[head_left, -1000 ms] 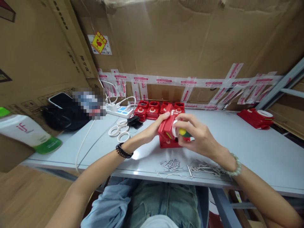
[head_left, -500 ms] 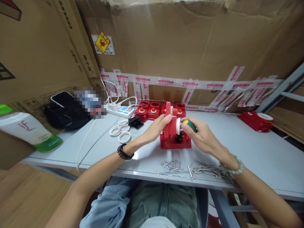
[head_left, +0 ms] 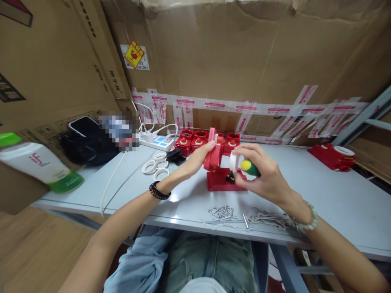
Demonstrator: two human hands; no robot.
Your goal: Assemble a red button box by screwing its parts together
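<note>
My left hand (head_left: 197, 159) is closed on a red plastic housing cover (head_left: 214, 154), tilted up on its edge. Between the fingertips of my right hand (head_left: 268, 173) is a white plastic ring (head_left: 233, 161), apart from the cover. The same hand keeps a screwdriver with a green and yellow handle (head_left: 251, 167) against the palm; its shaft is hidden. Below both hands a red housing base (head_left: 221, 182) rests on the table, with a small dark part (head_left: 230, 177) in it. Several silver screws (head_left: 222, 212) lie nearer to me.
Several red housings (head_left: 185, 142) line the back, beside a white power strip (head_left: 157, 141). White rings (head_left: 149, 167) lie at left. More thin metal pieces (head_left: 269, 217) lie at the front edge. Another red unit (head_left: 331, 158) sits far right; a lotion bottle (head_left: 39, 165) stands at left.
The white ring has come away from the red cover, moving right in my right hand. My left hand has shifted the cover slightly left and tilted it.
</note>
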